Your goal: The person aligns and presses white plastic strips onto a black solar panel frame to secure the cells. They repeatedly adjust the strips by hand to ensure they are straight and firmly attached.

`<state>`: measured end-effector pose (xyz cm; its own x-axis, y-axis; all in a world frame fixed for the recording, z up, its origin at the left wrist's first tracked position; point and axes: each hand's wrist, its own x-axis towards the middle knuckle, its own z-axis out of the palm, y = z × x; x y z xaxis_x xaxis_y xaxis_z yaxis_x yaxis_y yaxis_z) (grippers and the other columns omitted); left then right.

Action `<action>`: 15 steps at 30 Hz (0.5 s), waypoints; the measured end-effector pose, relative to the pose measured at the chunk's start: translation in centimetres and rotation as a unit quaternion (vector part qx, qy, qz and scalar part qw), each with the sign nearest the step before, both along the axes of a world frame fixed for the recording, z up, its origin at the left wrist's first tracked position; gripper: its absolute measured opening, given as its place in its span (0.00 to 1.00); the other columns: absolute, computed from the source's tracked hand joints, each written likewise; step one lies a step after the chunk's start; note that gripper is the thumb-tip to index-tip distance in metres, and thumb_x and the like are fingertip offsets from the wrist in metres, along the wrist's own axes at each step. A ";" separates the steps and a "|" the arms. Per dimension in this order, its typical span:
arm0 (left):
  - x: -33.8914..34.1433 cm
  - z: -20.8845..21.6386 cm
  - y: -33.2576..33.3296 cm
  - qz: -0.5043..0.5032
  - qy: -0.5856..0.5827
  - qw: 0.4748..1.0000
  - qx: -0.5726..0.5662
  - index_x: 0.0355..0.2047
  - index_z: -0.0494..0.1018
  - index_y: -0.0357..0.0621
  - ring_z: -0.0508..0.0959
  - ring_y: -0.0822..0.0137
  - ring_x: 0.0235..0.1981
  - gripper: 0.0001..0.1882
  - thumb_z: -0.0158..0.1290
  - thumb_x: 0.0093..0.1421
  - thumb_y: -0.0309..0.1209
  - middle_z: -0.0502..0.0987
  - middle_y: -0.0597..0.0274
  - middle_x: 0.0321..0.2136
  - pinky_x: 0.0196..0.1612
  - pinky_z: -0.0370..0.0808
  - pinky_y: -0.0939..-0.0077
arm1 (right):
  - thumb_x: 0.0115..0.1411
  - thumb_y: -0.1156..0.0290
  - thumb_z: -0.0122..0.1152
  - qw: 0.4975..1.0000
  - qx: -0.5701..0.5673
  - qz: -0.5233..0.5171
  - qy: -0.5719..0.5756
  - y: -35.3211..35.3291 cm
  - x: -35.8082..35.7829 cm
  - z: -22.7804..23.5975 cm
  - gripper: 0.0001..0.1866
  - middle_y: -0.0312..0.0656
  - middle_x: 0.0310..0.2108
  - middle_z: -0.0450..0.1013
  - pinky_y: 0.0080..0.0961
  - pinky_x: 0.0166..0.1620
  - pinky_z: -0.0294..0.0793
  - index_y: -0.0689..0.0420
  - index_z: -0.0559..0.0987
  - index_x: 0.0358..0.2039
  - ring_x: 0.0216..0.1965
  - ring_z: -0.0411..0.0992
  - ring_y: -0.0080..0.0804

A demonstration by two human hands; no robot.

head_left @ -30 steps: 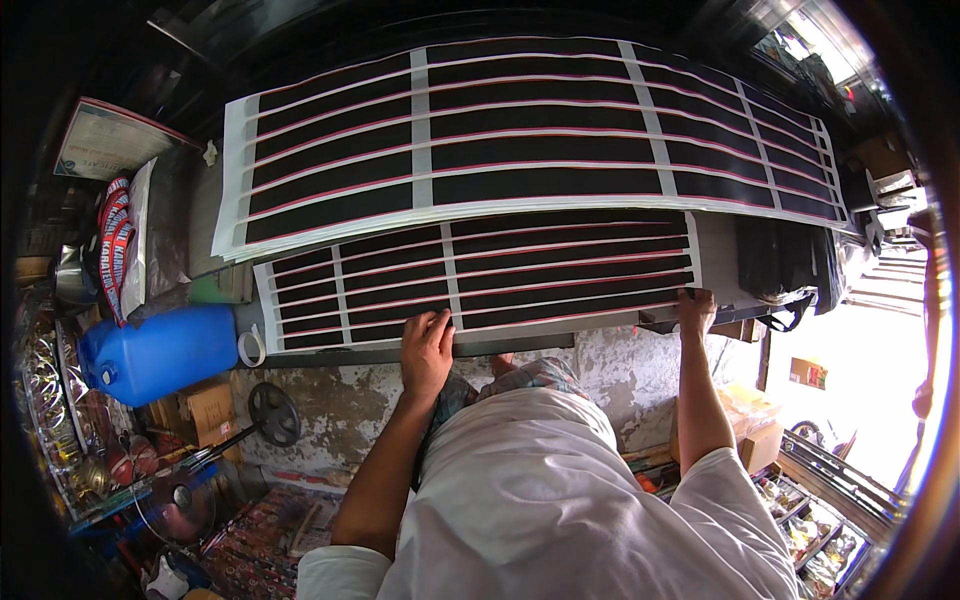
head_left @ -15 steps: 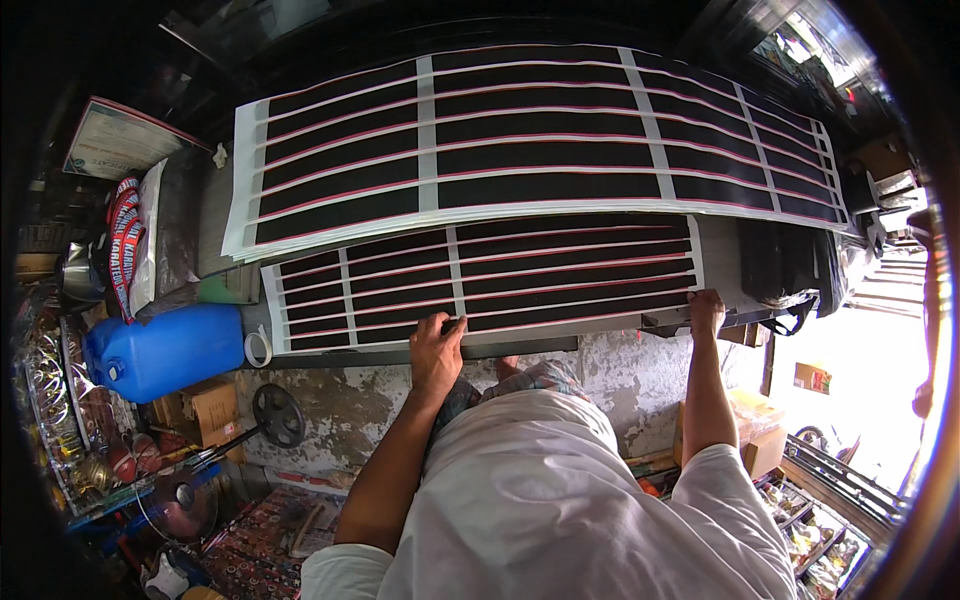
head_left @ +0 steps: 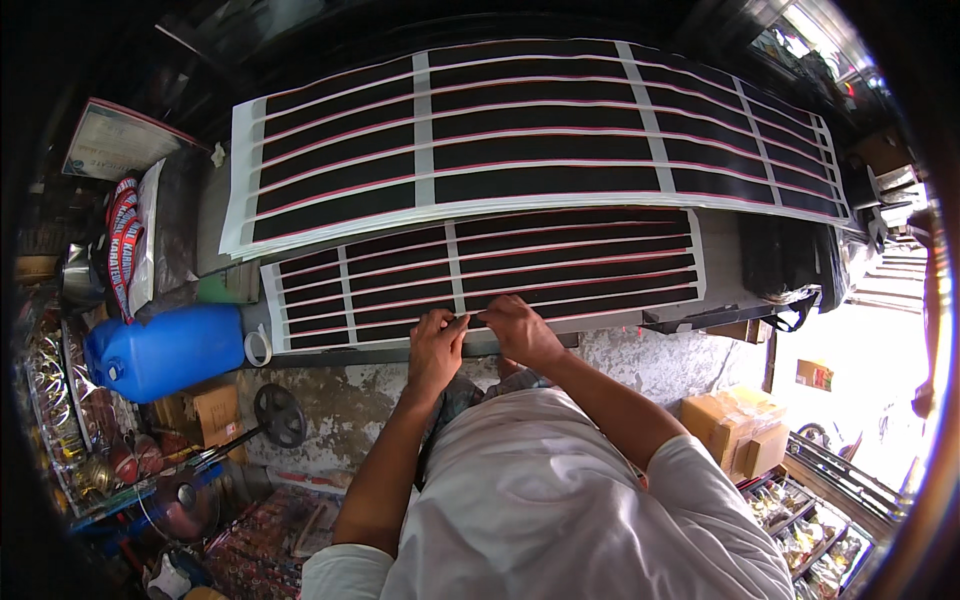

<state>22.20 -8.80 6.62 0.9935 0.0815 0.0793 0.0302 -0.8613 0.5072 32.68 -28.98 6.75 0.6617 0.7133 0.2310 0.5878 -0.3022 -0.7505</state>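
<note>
A white sheet printed with black bands and thin red lines [head_left: 375, 300] lies along the near side of the table. At its near edge, by the pale cross strip, my left hand [head_left: 436, 350] has its fingers bent and pinched together. Close beside it on the right, my right hand [head_left: 522, 332] is closed too, its fingertips almost meeting the left ones at the same edge. What the fingertips hold is too small to make out. A stack of larger, similarly banded sheets [head_left: 540, 150] lies just beyond, slightly overlapping the table's far part.
A blue plastic jerrycan [head_left: 170, 350] and a white tape roll [head_left: 258, 346] are at the left. Red lettered ribbons [head_left: 122, 235] hang above the can. A black bag [head_left: 790, 258] sits at the table's right end. Cardboard boxes [head_left: 725, 425] stand below right.
My right hand has come from the sheet's right end to the left, beside my left hand. My left hand has barely moved.
</note>
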 end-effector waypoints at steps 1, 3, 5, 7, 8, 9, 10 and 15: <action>0.2 0.1 0.1 0.006 0.015 1.000 -0.015 0.56 0.84 0.53 0.78 0.58 0.47 0.20 0.66 0.62 0.29 0.76 0.64 0.45 0.48 0.74 0.54 | 0.56 0.84 0.64 1.000 0.000 0.006 0.017 0.7 -0.2 -0.2 0.16 0.48 0.42 0.78 0.43 0.55 0.79 0.62 0.86 0.45 0.48 0.76 0.49; 0.2 -0.3 0.4 0.007 0.007 1.000 -0.018 0.56 0.83 0.53 0.79 0.57 0.47 0.20 0.66 0.62 0.29 0.76 0.64 0.45 0.48 0.74 0.53 | 0.56 0.84 0.65 1.000 0.009 -0.010 -0.001 1.4 -0.4 -1.2 0.16 0.47 0.41 0.76 0.44 0.54 0.79 0.62 0.86 0.46 0.48 0.75 0.48; -0.1 -0.3 0.6 0.006 0.003 1.000 -0.025 0.53 0.82 0.50 0.79 0.55 0.48 0.18 0.66 0.62 0.28 0.76 0.62 0.46 0.49 0.75 0.52 | 0.55 0.84 0.66 1.000 0.010 -0.025 -0.007 1.8 -0.7 -1.6 0.16 0.46 0.42 0.75 0.44 0.55 0.78 0.61 0.86 0.45 0.48 0.75 0.48; 0.0 -0.4 0.4 0.033 -0.006 0.999 -0.028 0.52 0.82 0.47 0.79 0.53 0.48 0.17 0.66 0.62 0.28 0.77 0.60 0.47 0.50 0.76 0.51 | 0.55 0.84 0.67 0.999 0.003 -0.040 -0.003 2.2 -1.1 -1.4 0.16 0.45 0.43 0.74 0.44 0.56 0.77 0.60 0.86 0.45 0.49 0.75 0.48; 0.0 -0.4 0.3 0.044 -0.011 0.999 -0.029 0.52 0.82 0.46 0.79 0.52 0.48 0.17 0.66 0.62 0.27 0.77 0.59 0.47 0.51 0.76 0.50 | 0.56 0.84 0.67 0.999 0.003 -0.044 0.001 2.2 -1.2 -1.7 0.16 0.45 0.43 0.74 0.45 0.56 0.77 0.60 0.87 0.45 0.49 0.74 0.48; -0.2 -0.4 0.2 0.062 -0.011 0.997 -0.050 0.50 0.81 0.43 0.79 0.49 0.48 0.16 0.66 0.61 0.26 0.77 0.56 0.47 0.52 0.77 0.50 | 0.56 0.83 0.67 0.999 0.002 -0.048 0.005 2.3 -1.3 -1.9 0.16 0.45 0.44 0.74 0.45 0.56 0.76 0.59 0.87 0.45 0.49 0.74 0.48; -0.2 -0.4 0.3 0.068 -0.018 0.995 -0.064 0.49 0.82 0.42 0.79 0.49 0.48 0.16 0.66 0.61 0.25 0.77 0.55 0.46 0.51 0.77 0.51 | 0.56 0.83 0.67 0.999 0.001 -0.052 0.009 2.3 -1.4 -2.2 0.16 0.45 0.44 0.74 0.45 0.56 0.76 0.59 0.87 0.45 0.49 0.74 0.48; -0.5 -0.5 0.6 0.073 -0.041 0.993 -0.081 0.47 0.83 0.41 0.80 0.48 0.45 0.14 0.67 0.60 0.23 0.78 0.54 0.44 0.49 0.79 0.53 | 0.57 0.82 0.67 0.998 0.008 -0.055 0.007 2.2 -1.4 -2.3 0.14 0.44 0.43 0.74 0.46 0.54 0.75 0.58 0.87 0.44 0.48 0.74 0.48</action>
<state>21.73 -8.23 6.08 0.9608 0.2429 0.1334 0.1022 -0.7580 0.6442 31.28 -26.73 4.48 0.7397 0.6320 0.2310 0.5403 -0.3534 -0.7636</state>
